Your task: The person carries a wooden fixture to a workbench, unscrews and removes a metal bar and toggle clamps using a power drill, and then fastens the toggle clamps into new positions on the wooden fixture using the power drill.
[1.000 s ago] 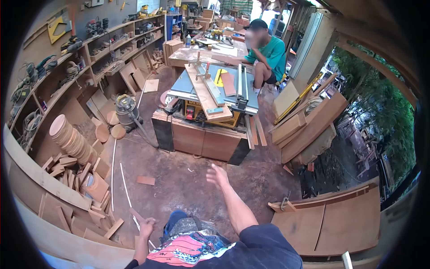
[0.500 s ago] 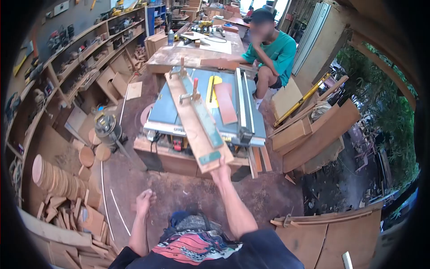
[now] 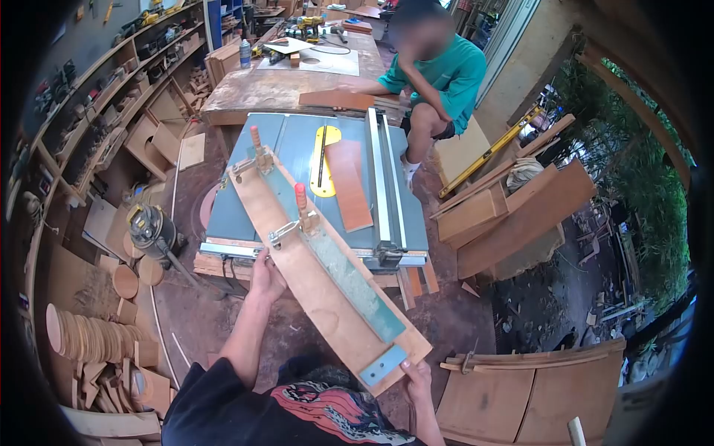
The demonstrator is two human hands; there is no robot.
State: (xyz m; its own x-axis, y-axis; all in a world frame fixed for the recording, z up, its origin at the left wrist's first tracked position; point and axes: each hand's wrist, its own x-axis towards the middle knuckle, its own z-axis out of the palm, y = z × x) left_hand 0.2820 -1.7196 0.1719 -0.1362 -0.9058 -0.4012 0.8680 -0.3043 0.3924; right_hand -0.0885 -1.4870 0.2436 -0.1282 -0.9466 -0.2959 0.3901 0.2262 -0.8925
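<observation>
Currently, the right hand [image 3: 418,379] grips the near end of a clamp jig [image 3: 309,281] slanting over the table saw [image 3: 290,134]; the left hand [image 3: 268,281] touches the jig's edge, grip unclear. Beyond lie a reddish board [image 3: 349,186] and rip fence [image 3: 381,171].

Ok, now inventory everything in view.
wooden jig: 1, tan, over saw's front edge
clamp handles: 2, red, on jig
table saw: 1, bluish top, centre
loose board: 1, reddish, on saw
workbench: 1, brown, behind saw
shelving: several tiers, tan, left wall
vacuum: 1, dark, left floor
wooden discs: many, tan, lower left
level: 1, yellow, right
person: 1, teal shirt, beside workbench
left hand: 1, bare, at jig's edge
right hand: 1, bare, holding jig's near end
</observation>
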